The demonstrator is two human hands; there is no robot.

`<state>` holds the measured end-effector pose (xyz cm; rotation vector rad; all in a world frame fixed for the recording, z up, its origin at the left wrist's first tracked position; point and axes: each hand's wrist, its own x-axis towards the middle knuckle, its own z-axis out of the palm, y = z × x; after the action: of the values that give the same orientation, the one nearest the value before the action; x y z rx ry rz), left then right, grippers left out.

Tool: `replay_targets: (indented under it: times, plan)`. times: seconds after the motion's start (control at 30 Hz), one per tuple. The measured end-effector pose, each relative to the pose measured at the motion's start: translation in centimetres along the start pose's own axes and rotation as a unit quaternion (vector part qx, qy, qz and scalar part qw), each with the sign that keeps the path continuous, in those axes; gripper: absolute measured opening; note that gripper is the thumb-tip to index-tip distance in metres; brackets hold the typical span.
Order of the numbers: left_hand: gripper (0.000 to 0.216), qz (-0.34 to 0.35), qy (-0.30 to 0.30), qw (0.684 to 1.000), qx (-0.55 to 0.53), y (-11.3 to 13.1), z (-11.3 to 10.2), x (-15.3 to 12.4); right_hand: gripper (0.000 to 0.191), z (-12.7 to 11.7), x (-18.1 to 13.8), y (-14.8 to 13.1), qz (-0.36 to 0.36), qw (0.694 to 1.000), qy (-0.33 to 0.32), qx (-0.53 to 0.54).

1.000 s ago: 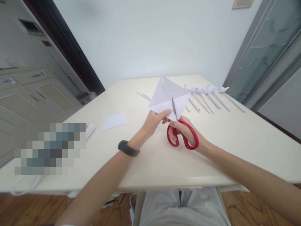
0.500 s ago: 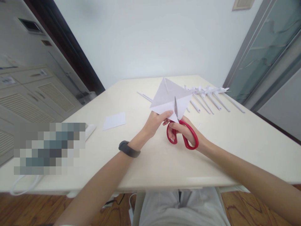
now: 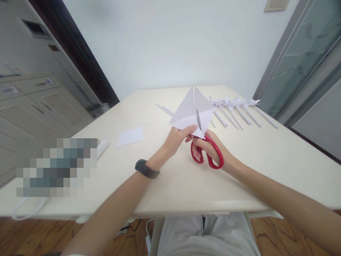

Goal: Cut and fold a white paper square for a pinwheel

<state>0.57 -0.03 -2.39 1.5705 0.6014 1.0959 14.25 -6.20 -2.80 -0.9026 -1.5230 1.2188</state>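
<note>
Between thumb and fingers, my left hand [image 3: 181, 137] grips a white sheet of paper [image 3: 183, 106] by its near edge. The sheet is held above the table with a corner pointing away, and slits run in from its far and left corners. Red-handled scissors [image 3: 220, 156] are in my right hand [image 3: 209, 144], fingers through the loops. One blade shows over the paper, which lies between the blades near its right-hand corner. The other blade is hidden below the sheet.
Several white paper pinwheel-like shapes on rolled paper sticks [image 3: 239, 110] lie at the back right. Thin paper rolls [image 3: 164, 108] sit behind the sheet. A small white paper [image 3: 129, 137] lies left. A pixelated object [image 3: 55, 167] rests at the table's left edge.
The scissors' handles have drawn closer together and the blade has shifted slightly. The sheet has turned a little, and the slit at its far corner now shows as a gap.
</note>
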Motion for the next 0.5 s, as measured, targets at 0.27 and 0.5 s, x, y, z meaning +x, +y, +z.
replay_targets:
  times: [0.27, 0.5]
  plan:
    - [0.019, -0.013, 0.005, 1.0, -0.011, -0.13, 0.04, 0.05, 0.009, 0.01, -0.01, -0.21, 0.008, 1.0, 0.006, 0.001]
    - [0.019, -0.031, 0.008, 0.999, -0.016, 0.34, 0.19, -0.08, 0.007, 0.1, -0.06, -0.58, 0.019, 1.0, -0.001, 0.013]
